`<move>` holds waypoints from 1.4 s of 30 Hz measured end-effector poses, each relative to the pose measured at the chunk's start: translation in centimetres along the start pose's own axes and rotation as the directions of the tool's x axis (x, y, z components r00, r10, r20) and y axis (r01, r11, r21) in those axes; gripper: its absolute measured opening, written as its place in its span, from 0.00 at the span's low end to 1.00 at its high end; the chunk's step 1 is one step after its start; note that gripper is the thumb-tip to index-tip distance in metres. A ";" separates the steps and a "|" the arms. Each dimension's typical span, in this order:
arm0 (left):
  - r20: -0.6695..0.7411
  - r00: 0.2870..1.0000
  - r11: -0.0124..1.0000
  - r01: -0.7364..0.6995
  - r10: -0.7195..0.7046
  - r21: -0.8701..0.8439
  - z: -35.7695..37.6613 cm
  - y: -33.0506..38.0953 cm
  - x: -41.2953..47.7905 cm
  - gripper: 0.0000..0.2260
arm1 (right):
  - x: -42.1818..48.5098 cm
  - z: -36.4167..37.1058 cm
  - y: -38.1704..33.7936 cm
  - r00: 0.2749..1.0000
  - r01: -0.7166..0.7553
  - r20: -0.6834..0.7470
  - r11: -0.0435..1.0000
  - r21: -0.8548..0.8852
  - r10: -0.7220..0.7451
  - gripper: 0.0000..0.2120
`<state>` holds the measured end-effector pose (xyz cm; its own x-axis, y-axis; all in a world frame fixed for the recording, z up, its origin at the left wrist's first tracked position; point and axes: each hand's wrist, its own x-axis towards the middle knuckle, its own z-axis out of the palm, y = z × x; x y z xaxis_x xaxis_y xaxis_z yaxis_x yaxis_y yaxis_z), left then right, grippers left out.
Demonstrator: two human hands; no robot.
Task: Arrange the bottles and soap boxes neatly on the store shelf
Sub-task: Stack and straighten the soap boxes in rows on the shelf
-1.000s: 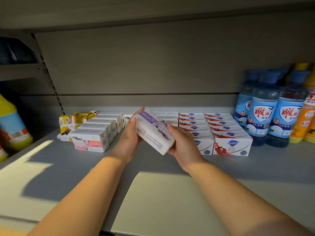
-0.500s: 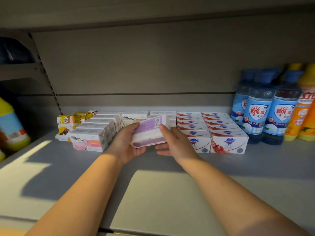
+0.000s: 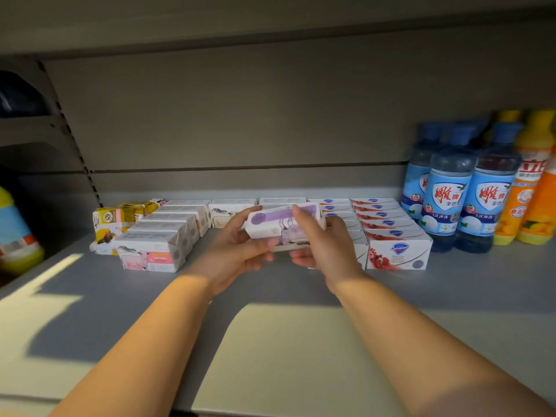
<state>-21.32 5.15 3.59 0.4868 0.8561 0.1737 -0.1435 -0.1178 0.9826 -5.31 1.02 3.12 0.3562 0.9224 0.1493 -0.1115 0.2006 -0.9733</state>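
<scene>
near the left edge of the grey metal shelf [image 3: 90, 296] i see a row of white paper-wrapped soap boxes with pink fronts [image 3: 150, 251]. my left hand [image 3: 231, 254] grips the white-and-purple cardboard soap box [image 3: 279, 224] at its left end; my right hand [image 3: 325, 245] curls round its right end, mid-shelf. red-and-white cardboard soap boxes [image 3: 397, 248] follow, then tall blue plastic bottles [image 3: 448, 200] at the right edge.

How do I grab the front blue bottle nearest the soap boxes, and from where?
Grip the blue bottle around its narrow neck under the cap, coming from front and above. It stands upright, bottles packed beside and behind, so the body looks crowded. Left hand and right hand both hold the purple soap box; free one first.
</scene>
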 end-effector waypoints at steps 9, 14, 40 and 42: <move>-0.167 0.986 0.999 0.022 -0.027 -0.030 -0.1 0.3 -0.1 0.14 | -0.9 0.7 -0.6 0.989 0.128 0.084 0.989 -0.077 -0.122 0.17; 0.052 0.978 0.917 0.207 -0.201 -0.342 -0.2 0.4 0.0 0.14 | -1.0 0.8 -0.2 0.945 0.163 0.284 0.986 0.027 -0.164 0.12; -0.010 0.970 0.863 0.210 -0.242 -0.460 -0.9 0.2 0.4 0.16 | -1.6 1.1 0.9 0.861 0.466 0.344 0.854 -0.233 -0.376 0.28; 0.210 0.905 0.762 0.424 -0.369 -0.490 -1.2 0.3 0.3 0.19 | -1.4 1.1 1.2 0.858 0.502 0.306 0.798 -0.333 -0.412 0.32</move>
<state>-22.26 6.02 3.87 0.6749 0.7127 -0.1911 -0.3248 0.5196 0.7903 -6.95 0.33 1.92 0.0676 0.8101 0.5824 0.3987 0.5132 -0.7600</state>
